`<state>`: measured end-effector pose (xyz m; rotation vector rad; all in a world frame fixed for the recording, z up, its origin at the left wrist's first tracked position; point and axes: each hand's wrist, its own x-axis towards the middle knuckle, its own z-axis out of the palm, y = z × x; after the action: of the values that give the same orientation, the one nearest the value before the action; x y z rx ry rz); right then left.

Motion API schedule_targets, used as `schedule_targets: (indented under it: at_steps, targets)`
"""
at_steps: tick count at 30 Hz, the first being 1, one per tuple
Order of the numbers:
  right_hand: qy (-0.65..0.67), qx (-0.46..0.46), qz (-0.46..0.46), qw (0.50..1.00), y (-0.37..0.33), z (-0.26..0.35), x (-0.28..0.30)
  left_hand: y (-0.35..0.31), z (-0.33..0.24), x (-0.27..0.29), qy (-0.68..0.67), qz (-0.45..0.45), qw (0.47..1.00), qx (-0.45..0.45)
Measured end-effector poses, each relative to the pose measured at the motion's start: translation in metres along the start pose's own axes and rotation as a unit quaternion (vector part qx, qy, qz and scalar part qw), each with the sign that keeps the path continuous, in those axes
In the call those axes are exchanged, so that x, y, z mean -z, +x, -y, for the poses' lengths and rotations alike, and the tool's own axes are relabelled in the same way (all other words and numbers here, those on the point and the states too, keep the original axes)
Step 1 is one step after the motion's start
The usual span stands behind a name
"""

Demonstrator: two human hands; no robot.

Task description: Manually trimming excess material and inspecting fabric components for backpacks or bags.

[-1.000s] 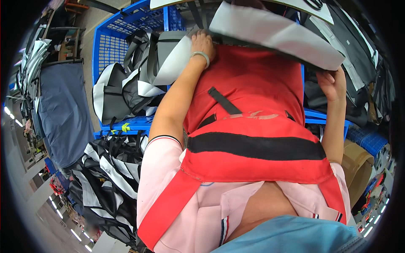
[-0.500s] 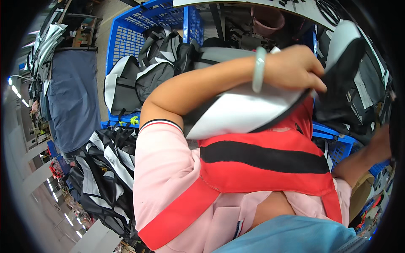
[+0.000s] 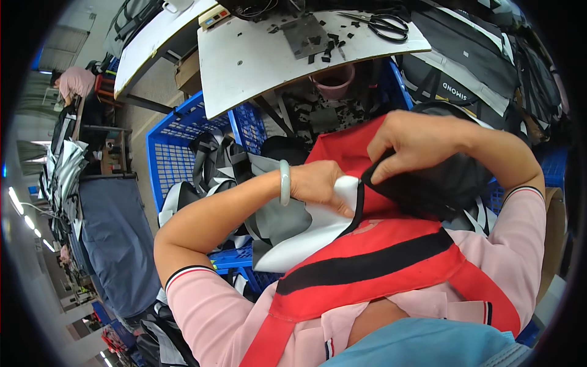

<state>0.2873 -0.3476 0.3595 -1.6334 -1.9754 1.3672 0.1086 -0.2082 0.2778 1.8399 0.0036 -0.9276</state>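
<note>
Over my lap, my left hand, with a pale bangle at the wrist, grips a grey and white fabric panel with black edge binding. Its thumb presses on the white face close to the bound edge. Just right of it, my right hand pinches the corner of a black fabric piece between thumb and fingers. The black piece hangs in folds beneath that hand and meets the panel's bound edge; whether the two are joined, I cannot tell. Both lie over my red apron.
A blue crate with sewn grey and black pieces stands at the left. Ahead, a white table bears black-handled scissors and black scraps. A pink bucket sits beneath it. Black and grey bags are stacked far right.
My left hand has drawn back from the right onto the panel. My right hand has come up from low at the right and pinches the black piece. The view has shifted toward the table.
</note>
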Motion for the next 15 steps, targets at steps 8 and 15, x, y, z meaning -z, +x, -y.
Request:
schedule_targets:
  at_steps: [8,15]
  targets:
    - [0.079,0.013,-0.23,0.97,0.002,-0.009,0.089,-0.015,-0.058,0.082,0.372,-0.503,0.772,-0.112]
    - [0.192,0.011,-0.253,0.948,0.008,-0.038,0.114,0.005,-0.049,0.123,0.035,-0.387,0.875,-0.289]
